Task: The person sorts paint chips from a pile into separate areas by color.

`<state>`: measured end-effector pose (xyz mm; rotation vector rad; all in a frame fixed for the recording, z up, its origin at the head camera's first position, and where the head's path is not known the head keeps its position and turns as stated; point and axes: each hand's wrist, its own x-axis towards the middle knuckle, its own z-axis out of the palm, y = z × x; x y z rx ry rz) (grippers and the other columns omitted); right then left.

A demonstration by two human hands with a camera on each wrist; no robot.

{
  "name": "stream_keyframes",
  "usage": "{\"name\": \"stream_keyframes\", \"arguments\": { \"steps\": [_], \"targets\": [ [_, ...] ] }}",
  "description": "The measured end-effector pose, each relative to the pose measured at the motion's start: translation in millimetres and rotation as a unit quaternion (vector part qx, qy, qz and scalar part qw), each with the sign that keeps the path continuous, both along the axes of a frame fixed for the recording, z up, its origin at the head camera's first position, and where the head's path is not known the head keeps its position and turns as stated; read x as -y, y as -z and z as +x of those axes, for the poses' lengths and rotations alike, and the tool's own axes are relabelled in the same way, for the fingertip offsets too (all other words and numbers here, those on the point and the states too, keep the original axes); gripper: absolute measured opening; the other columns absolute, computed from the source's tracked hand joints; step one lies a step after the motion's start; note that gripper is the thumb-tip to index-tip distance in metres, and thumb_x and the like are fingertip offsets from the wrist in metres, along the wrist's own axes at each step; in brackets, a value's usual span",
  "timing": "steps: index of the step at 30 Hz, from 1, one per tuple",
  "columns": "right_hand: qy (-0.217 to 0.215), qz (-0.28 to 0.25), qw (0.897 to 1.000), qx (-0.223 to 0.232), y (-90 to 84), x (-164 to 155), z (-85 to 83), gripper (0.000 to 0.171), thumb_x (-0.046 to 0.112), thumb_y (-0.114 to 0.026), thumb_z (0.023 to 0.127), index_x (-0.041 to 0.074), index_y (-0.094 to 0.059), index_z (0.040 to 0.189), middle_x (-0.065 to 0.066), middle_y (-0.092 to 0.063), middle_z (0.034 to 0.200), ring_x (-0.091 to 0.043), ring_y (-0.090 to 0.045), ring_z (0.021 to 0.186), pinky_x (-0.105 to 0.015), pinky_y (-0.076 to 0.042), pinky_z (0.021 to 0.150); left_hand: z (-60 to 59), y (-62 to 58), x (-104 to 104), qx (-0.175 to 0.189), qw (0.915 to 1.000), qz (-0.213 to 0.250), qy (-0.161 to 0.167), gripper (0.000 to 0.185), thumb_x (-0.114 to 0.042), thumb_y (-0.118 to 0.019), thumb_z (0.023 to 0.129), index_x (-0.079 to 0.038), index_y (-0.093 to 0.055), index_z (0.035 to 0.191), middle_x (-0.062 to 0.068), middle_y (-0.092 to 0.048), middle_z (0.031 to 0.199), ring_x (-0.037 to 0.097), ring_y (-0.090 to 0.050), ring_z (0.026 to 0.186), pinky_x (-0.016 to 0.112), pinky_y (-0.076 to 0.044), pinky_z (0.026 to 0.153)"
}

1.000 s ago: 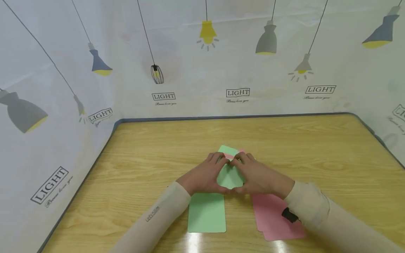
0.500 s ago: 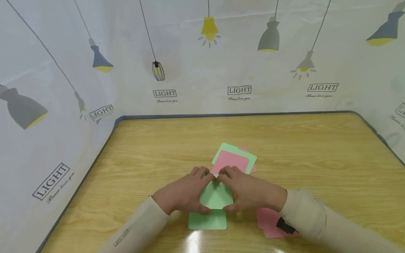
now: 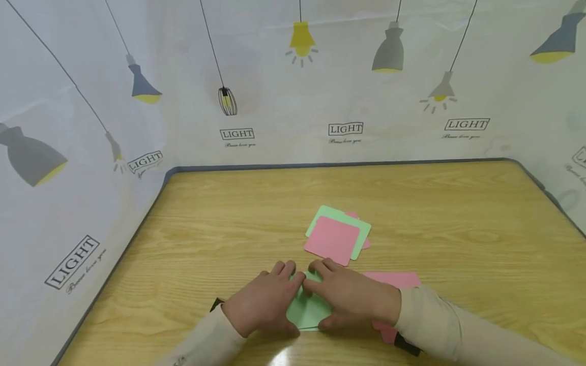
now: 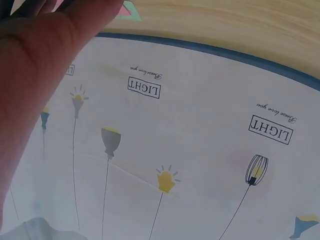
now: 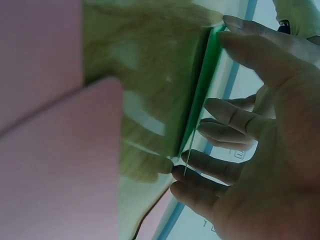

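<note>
A square green card (image 3: 310, 309) is gripped between both hands at the near middle of the table. My left hand (image 3: 262, 301) holds its left side, and my right hand (image 3: 359, 296) holds its right side, thumbs at the near edge. Beneath it, the near edge of another green card peeks out. Seen edge-on in the right wrist view, the green (image 5: 205, 82) stretches between thumb and fingers, close over the table. In the left wrist view only part of the left hand (image 4: 35, 65) shows, its grip hidden there.
Beyond the hands lies a loose pile, with a pink card (image 3: 331, 239) on top of a green card (image 3: 363, 236) and more pink below. Overlapping pink cards (image 3: 396, 278) lie under the right forearm. A printed white wall (image 3: 279, 101) encloses the wooden table (image 3: 220, 213).
Both hands have drawn the green card from over the far pile toward the person, onto the near green card. The pink-topped pile is now uncovered.
</note>
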<state>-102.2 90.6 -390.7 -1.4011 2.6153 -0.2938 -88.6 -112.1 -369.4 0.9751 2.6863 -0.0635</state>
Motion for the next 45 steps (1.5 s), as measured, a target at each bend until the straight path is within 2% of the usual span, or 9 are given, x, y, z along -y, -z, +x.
{"name": "stream_keyframes", "arguments": {
  "steps": [3,7,14,21,30,34,38,42,45],
  "targets": [
    [-0.010,0.005,1.000,-0.023,0.1,1,0.5,0.054,0.046,-0.079,0.078,0.018,-0.059,0.119,-0.012,-0.045,0.130,-0.027,-0.043,0.119,-0.037,-0.044,0.098,-0.6,2.3,0,-0.007,0.9999,0.003,0.009,0.075,-0.054,-0.084,0.067,-0.013,-0.053,0.121,0.006,-0.046,0.117,0.021,-0.047,0.101,0.034,-0.049,0.071],
    [-0.012,-0.001,0.999,-0.037,0.5,1,0.8,0.044,0.045,-0.079,0.079,0.020,-0.061,0.111,-0.011,-0.046,0.129,-0.026,-0.044,0.117,-0.038,-0.044,0.098,-1.3,3.1,0,-0.011,0.9998,0.009,0.013,0.071,-0.053,-0.084,0.068,-0.013,-0.053,0.118,0.006,-0.046,0.120,0.021,-0.046,0.102,0.034,-0.049,0.071],
    [-0.002,0.003,1.000,-0.025,0.0,0,0.7,0.040,0.044,-0.080,0.079,0.021,-0.061,0.107,-0.009,-0.046,0.129,-0.024,-0.046,0.112,-0.038,-0.047,0.092,-1.5,2.8,-4,-0.001,1.0000,0.004,-0.002,0.072,-0.053,-0.086,0.066,-0.014,-0.055,0.118,0.007,-0.047,0.122,0.022,-0.047,0.105,0.039,-0.051,0.066],
    [0.003,0.011,1.000,-0.016,-1.6,-2,-1.1,0.036,0.041,-0.079,0.081,0.024,-0.060,0.106,-0.007,-0.046,0.131,-0.023,-0.045,0.113,-0.038,-0.049,0.085,-3.7,2.8,-7,0.008,0.9999,-0.007,-0.007,0.073,-0.055,-0.085,0.066,-0.015,-0.055,0.119,0.006,-0.046,0.125,0.023,-0.047,0.108,0.043,-0.051,0.067],
    [-0.012,0.012,1.000,0.003,-2.3,-3,-4.1,0.033,0.038,-0.077,0.084,0.023,-0.062,0.111,-0.007,-0.045,0.134,-0.023,-0.044,0.119,-0.039,-0.048,0.090,-6.1,-1.9,-6,0.003,0.9999,-0.009,0.010,0.071,-0.055,-0.084,0.068,-0.013,-0.057,0.119,0.005,-0.048,0.118,0.021,-0.048,0.102,0.038,-0.051,0.075],
    [-0.008,-0.014,1.000,0.006,-3.3,-9,-8.6,0.030,0.032,-0.074,0.086,0.019,-0.063,0.110,-0.007,-0.047,0.132,-0.024,-0.042,0.122,-0.041,-0.044,0.097,-17.1,-7.3,-6,-0.003,0.9996,0.021,0.019,0.063,-0.053,-0.080,0.075,-0.012,-0.058,0.118,0.001,-0.049,0.112,0.019,-0.048,0.099,0.033,-0.050,0.073],
    [0.019,-0.049,0.999,-0.004,-4.6,-20,-17.6,0.029,0.026,-0.075,0.085,0.012,-0.061,0.107,-0.009,-0.050,0.128,-0.027,-0.042,0.122,-0.046,-0.040,0.100,-35.0,-10.5,-12,-0.004,0.9981,0.055,0.028,0.059,-0.048,-0.076,0.082,-0.011,-0.057,0.125,0.001,-0.051,0.117,0.020,-0.050,0.106,0.033,-0.050,0.080],
    [0.081,-0.054,0.995,-0.006,-5.6,-32,-31.1,0.035,0.024,-0.076,0.083,0.007,-0.059,0.109,-0.013,-0.049,0.124,-0.032,-0.044,0.118,-0.052,-0.043,0.093,-57.0,-8.4,-22,-0.013,0.9972,0.067,0.029,0.056,-0.045,-0.071,0.088,-0.010,-0.056,0.130,0.003,-0.050,0.127,0.023,-0.048,0.118,0.037,-0.048,0.092],
    [0.128,-0.041,0.991,-0.002,-4.2,-37,-42.2,0.044,0.028,-0.078,0.082,0.004,-0.057,0.112,-0.016,-0.047,0.124,-0.036,-0.043,0.116,-0.054,-0.044,0.090,-73.0,-2.5,-29,-0.015,0.9972,0.072,0.016,0.055,-0.042,-0.067,0.091,-0.010,-0.054,0.134,0.006,-0.048,0.135,0.026,-0.043,0.125,0.040,-0.044,0.099]
  ]
}}
